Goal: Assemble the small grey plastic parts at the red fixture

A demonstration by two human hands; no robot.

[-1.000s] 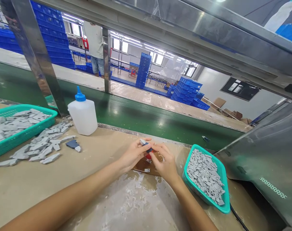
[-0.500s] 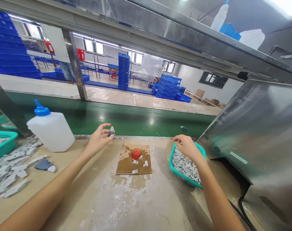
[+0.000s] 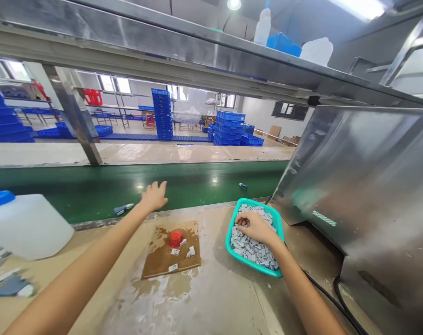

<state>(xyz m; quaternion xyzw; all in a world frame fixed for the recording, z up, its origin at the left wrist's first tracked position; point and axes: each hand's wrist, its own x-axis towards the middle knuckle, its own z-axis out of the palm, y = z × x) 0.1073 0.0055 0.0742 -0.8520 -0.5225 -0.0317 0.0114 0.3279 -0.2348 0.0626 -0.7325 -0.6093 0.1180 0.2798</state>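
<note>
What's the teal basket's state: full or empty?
Well stocked, not empty: small grey pieces cover the visible inside of the teal basket around the right hand. How deep, cannot tell.

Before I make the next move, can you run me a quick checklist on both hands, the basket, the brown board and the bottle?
1. Left hand free: ok; fingers spread over the green belt, nothing visible in them.
2. Right hand gripping a piece: cannot tell; it is in the teal basket, its grip partly hidden.
3. Basket stocked: ok; plenty of small grey pieces inside.
4. Brown board free of loose pieces: not ok; several lie beside and in front of the red item.
5. Bottle fully in view: not ok; the left edge cuts it off.
</note>
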